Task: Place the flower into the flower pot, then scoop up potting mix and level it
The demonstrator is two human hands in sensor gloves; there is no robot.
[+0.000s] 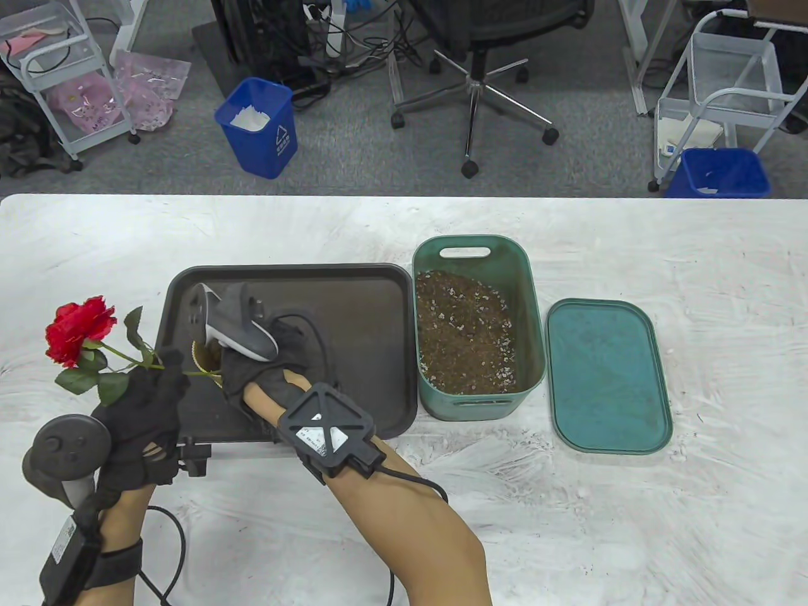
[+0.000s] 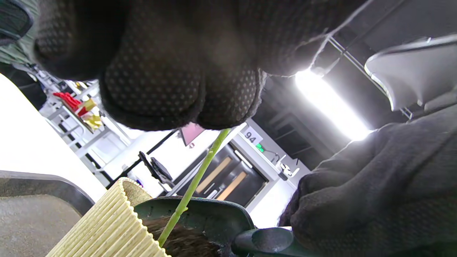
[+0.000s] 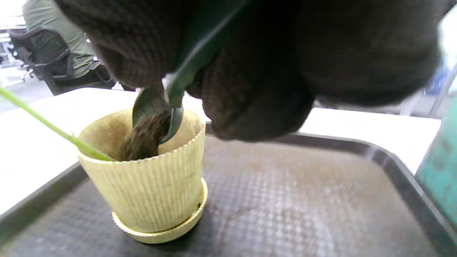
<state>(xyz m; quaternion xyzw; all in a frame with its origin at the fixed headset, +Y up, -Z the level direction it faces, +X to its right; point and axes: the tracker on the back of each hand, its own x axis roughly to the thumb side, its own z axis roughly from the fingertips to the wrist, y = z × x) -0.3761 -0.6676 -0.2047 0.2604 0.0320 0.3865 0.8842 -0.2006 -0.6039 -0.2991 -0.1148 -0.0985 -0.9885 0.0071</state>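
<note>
- My left hand (image 1: 136, 420) sits at the tray's near left corner, fingers pinching the green stem of the flower (image 1: 81, 330), which slants up and left so its red bloom hangs over the white table (image 1: 404, 536).
- My right hand (image 1: 265, 363) reaches across over the tray (image 1: 353, 315), fingers curled round the handle of a green scoop (image 3: 167, 103) tipped down into the flower pot (image 3: 150, 185).
- The table view hides most of the pot under my right hand; the right wrist view shows it whole, standing upright on the tray with brown potting mix (image 3: 144, 139) sliding off the scoop into it and the stem leaning over its rim.
- The left wrist view shows the stem (image 2: 192, 185) entering the pot beside the scoop.
- The pot is pale yellow, ribbed, with a saucer base; the tray is dark and textured.
- Further right stands a teal tub (image 1: 527, 303) of speckled mix, its flat lid (image 1: 606, 375) just beside it.
</note>
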